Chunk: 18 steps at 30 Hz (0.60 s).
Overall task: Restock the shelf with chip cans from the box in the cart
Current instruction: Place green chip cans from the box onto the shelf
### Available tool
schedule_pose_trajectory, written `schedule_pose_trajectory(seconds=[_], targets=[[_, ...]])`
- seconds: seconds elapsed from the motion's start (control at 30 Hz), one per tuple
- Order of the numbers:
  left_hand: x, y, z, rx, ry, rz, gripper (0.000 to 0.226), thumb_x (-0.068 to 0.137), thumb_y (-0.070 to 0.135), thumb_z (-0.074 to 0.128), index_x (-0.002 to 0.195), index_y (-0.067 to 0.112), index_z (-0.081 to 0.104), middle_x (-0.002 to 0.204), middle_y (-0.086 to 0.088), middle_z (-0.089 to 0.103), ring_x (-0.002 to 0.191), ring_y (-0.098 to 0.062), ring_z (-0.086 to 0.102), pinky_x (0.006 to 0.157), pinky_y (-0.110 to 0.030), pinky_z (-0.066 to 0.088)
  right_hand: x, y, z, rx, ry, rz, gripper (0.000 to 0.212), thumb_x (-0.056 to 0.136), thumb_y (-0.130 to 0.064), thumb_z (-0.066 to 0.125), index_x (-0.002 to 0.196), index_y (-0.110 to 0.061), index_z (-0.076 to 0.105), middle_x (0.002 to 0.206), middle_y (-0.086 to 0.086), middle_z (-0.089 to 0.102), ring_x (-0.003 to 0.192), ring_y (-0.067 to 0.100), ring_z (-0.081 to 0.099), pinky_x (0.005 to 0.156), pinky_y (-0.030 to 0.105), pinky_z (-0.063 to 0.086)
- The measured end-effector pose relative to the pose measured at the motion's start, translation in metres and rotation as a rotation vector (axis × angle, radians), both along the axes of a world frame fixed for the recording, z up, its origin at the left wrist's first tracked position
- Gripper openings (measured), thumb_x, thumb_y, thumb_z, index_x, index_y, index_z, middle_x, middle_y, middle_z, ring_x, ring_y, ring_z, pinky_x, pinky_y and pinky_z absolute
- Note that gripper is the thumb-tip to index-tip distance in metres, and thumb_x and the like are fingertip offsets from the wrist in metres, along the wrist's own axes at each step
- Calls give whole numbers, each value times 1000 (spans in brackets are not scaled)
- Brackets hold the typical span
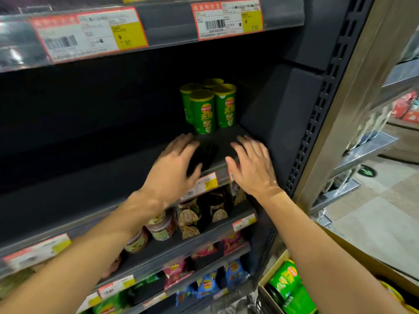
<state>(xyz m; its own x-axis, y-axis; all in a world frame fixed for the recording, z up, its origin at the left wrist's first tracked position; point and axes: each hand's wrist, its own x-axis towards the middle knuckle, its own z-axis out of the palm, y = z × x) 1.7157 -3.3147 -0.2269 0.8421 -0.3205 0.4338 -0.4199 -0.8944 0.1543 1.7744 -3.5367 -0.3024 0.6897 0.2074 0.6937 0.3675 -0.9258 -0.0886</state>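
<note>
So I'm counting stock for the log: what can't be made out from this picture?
- Cans on the shelf: four show; the front ones hide any behind.
- Box in the cart: cut off by the frame edge and the right forearm, so the count is unknown.
- Price tags: print too blurred to read.
- Left hand: motion-blurred.

Two bare forearms, left hand [172, 171] and right hand [251, 168] ungloved, sleeveless.

Light is uneven, the dark shelf [95, 123] recess deep in shadow while the floor [374, 214] at right is bright, glare washes the plastic-covered price tags [88, 35], motion blur smears the left hand [174, 168], and wide-angle distortion bends the frame edges.
</note>
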Motion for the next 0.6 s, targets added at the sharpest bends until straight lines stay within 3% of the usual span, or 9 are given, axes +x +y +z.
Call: schedule_pose_trajectory(seconds=[0.1,0.17,0.27,0.3,0.43,0.6], targets=[[-24,-3,-19,92,-64,-109,55,89,25,67,138,5,52,147,-16,46,137,-32,42,111,-45,39,-37,2,-9,17,104,-19,61,100,-48,33,150,-13,41,157,14,34,148,30,29,120,49,22],[-39,-13,-34,119,-38,-128,58,90,26,66,142,7,48,151,-15,42,141,-31,37,117,-42,28,-67,0,-24,49,162,6,62,102,-48,33,153,-13,36,159,14,32,148,30,28,119,45,28],[-53,-32,-50,215,61,-56,62,98,39,48,153,16,30,162,-6,19,151,-25,6,123,-43,-1,-113,-6,-49,14,300,-14,62,101,-47,37,151,-9,37,156,17,37,144,32,35,111,47,39],[-59,-39,-55,253,59,-58,60,98,38,46,152,14,32,162,-7,19,151,-25,5,122,-46,-2,-131,-11,-59,15,337,-26,62,102,-47,37,150,-9,39,155,18,38,143,33,36,111,47,39],[-86,-71,-80,211,50,-192,52,88,25,59,135,5,55,146,-17,48,138,-33,41,115,-50,31,-199,-28,-91,36,418,-124,59,102,-46,37,145,-6,47,148,18,47,137,33,44,111,45,40],[-127,-121,-128,188,226,-387,53,78,20,71,126,1,62,132,-22,58,120,-36,58,97,-46,50,-281,-55,-123,94,636,-307,62,99,-49,34,145,-10,47,146,16,50,134,32,48,110,45,41]])
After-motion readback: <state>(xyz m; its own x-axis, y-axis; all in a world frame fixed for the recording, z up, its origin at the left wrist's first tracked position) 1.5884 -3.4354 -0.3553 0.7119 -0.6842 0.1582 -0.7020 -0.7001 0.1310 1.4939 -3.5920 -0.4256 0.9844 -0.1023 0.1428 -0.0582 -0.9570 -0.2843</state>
